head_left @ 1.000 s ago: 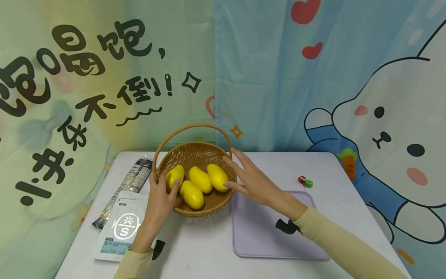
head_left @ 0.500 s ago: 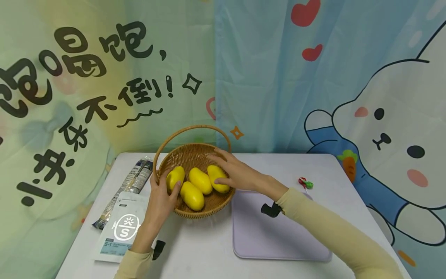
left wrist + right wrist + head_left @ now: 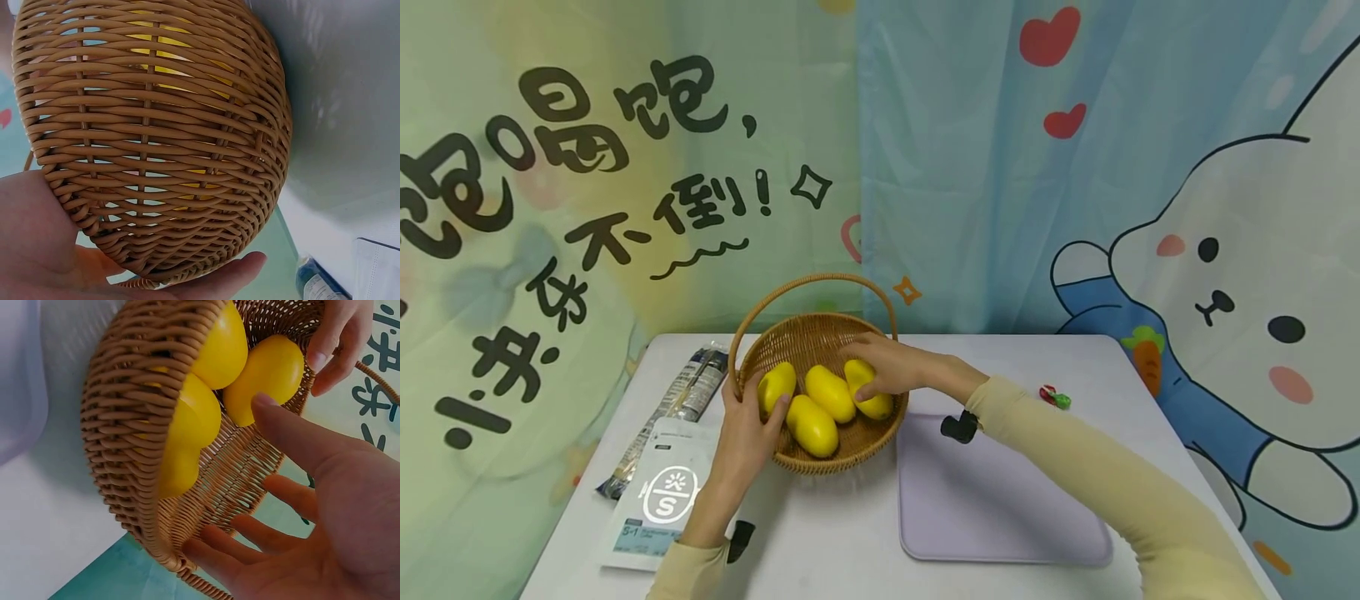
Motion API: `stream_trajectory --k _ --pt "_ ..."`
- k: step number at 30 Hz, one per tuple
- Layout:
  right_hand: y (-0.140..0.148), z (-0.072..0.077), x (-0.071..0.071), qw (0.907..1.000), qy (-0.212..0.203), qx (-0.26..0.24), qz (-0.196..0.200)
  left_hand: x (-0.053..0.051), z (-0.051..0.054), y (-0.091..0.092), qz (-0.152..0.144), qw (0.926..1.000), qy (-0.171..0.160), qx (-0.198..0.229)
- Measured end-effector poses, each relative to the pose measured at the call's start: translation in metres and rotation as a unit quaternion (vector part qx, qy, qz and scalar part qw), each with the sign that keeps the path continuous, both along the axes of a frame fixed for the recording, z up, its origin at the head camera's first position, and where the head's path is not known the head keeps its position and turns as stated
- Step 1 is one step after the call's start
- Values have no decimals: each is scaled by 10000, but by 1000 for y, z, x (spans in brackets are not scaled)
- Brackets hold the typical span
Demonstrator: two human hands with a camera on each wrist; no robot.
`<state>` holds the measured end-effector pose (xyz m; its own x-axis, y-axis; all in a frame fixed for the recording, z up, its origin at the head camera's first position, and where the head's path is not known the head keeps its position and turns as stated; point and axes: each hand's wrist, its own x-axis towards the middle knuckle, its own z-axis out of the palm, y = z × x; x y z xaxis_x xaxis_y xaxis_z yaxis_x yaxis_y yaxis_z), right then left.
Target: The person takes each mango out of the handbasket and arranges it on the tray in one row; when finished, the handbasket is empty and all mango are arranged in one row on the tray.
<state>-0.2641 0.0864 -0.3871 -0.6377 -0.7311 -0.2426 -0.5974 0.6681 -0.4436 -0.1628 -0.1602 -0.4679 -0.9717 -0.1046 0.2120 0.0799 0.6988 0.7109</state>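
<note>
A brown wicker basket (image 3: 797, 332) with a tall arched handle stands on the white table and holds several yellow mangoes (image 3: 830, 393). On its left side, my left hand (image 3: 747, 437) grips the rim, thumb toward the inside and fingers on the outer wall. My right hand (image 3: 891, 364) reaches over the right rim, above the rightmost mango (image 3: 877, 407). Seen from the right wrist, the right hand's fingers are spread and bent slightly, with nothing held between them; the thumb tip overlaps a mango (image 3: 269, 375) in that view, and contact is unclear.
Left of the basket lie a white pouch (image 3: 662, 492) and long shiny wrapped packs (image 3: 688, 400). A pale purple tray (image 3: 1000, 508) lies at the right, under the right forearm. Behind it are small red and green wrapped candies (image 3: 1055, 397). A printed curtain (image 3: 955, 192) hangs behind the table.
My right hand has moved left, from beside the basket's right rim to inside it over the rightmost mango. My left hand has stayed on the left rim, and the mangoes lie as before.
</note>
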Motion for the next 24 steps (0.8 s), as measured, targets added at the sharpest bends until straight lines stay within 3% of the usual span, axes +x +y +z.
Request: stream_trajectory --k 14,24 --pt "-25 -7 -13 9908 -476 1265 -52 0 1 -2 -27 9998 -209 -36" --pt "-32 -18 -11 9833 -286 1788 -196 -2 1 -2 -47 9998 -173 -28"
